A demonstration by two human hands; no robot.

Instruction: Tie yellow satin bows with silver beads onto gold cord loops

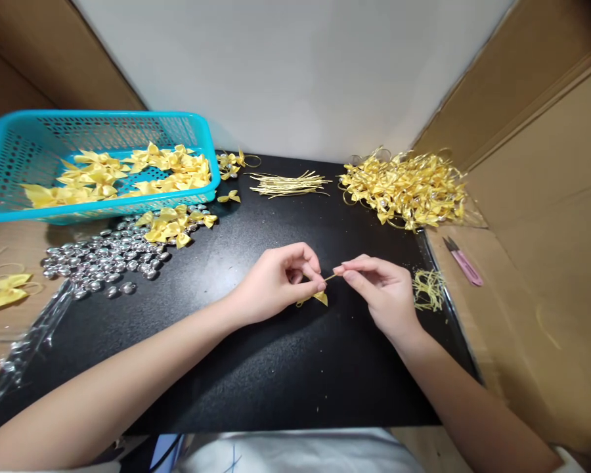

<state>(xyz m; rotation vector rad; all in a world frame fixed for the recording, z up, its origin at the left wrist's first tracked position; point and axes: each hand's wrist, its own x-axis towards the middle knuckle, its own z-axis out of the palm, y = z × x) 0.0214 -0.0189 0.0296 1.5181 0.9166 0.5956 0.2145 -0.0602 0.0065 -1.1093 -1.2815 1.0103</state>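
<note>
Silver beads (96, 263) lie on the near side of the blue basket (207, 141). Right of the basket and nearer the person, the left hand (276, 279) pinches a thin yellow string (331, 276) between thumb and finger. A yellow bow (322, 299) pokes out just under them. It looks light, soft and easy to squash, so hold it by the bendy string. Farther right of the basket, the right hand (384, 289) pinches the string with its fingertips pressed together.
</note>
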